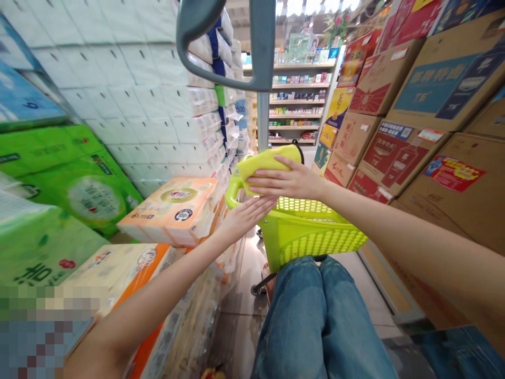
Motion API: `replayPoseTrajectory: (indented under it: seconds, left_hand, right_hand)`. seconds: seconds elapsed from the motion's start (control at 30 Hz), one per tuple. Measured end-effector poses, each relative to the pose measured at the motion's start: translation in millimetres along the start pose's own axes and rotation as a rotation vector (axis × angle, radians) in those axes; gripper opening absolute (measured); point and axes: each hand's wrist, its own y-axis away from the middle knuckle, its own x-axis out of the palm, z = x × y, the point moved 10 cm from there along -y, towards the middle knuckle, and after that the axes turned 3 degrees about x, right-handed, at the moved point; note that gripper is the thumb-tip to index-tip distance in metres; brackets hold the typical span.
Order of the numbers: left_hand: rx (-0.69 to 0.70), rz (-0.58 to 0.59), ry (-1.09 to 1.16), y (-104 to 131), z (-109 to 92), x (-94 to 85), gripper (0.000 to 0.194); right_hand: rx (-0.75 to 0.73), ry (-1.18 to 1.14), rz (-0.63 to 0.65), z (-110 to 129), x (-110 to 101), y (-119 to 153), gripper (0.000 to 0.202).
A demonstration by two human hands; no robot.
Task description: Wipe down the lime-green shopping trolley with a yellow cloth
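While the right hand [294,181] lies over the yellow cloth [262,160], its fingers run nearly straight across the fabric; the thumb is hidden, so I cannot tell whether it pinches the cloth or only presses. The left hand [246,213] is unclenched, fingers extended, its tips meeting the underside of the right hand; what lies beneath its palm does not show. The cloth sits at the top of the green shopping basket [323,237], beside the curved handle [232,195], above jeans-clad knees [303,300].

To handle this well, I would keep the right palm flat so pressure spreads across the fabric, and tuck the loose dark-edged end in before it can snag on the basket's holes. The left hand would likely serve better steadying the rim, clear of the cloth's path. Elbows need care between the tissue packs [169,205] and the cartons [398,158].
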Motion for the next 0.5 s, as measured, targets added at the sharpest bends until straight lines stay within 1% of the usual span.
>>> replayPoseTrajectory:
  seconds: [0.03, 0.07, 0.2, 0.23, 0.27, 0.3, 0.33, 0.37, 0.43, 0.47, 0.5]
  left_hand:
    - [0.003, 0.000, -0.004, 0.1, -0.5, 0.5, 0.061]
    - [0.004, 0.008, -0.005, 0.1, -0.6, 1.1, 0.061]
    - [-0.005, 0.035, 0.006, -0.2, 1.7, -0.2, 0.065]
    - [-0.008, 0.035, 0.008, -0.1, 2.2, -1.0, 0.065]
    - [-0.010, 0.036, 0.006, 0.1, 2.4, -1.1, 0.065]
    - [-0.009, 0.040, 0.003, 0.4, 2.1, -0.5, 0.065]
    - [-0.006, 0.044, 0.001, 0.9, 1.5, 0.8, 0.065]
    - [-0.002, 0.048, 0.003, 1.4, 0.5, 2.4, 0.065]
    - [0.005, 0.056, 0.017, 2.5, -1.5, 6.1, 0.062]
    - [0.008, 0.056, 0.023, 2.9, -2.1, 7.3, 0.060]
    - [0.012, 0.056, 0.026, 3.1, -2.6, 7.8, 0.060]
  right_hand:
    - [-0.015, -0.026, -0.003, 0.9, -0.8, 1.4, 0.049]
    - [0.004, -0.054, -0.020, -6.0, -5.4, -1.0, 0.048]
    - [0.224, -0.117, -0.107, -62.4, -32.6, -26.7, 0.042]
    - [0.273, -0.115, -0.110, -70.2, -34.7, -29.9, 0.041]
    - [0.311, -0.104, -0.108, -72.1, -33.8, -29.9, 0.042]
    - [0.330, -0.086, -0.099, -67.6, -29.8, -26.6, 0.043]
    - [0.321, -0.064, -0.084, -57.0, -23.5, -20.9, 0.045]
    - [0.279, -0.041, -0.064, -41.4, -15.7, -13.8, 0.047]
    - [0.115, -0.002, -0.014, -5.4, 0.2, 0.9, 0.051]
    - [0.027, 0.008, 0.011, 8.1, 5.7, 6.7, 0.053]
    - [-0.036, 0.009, 0.029, 14.6, 7.8, 9.9, 0.054]
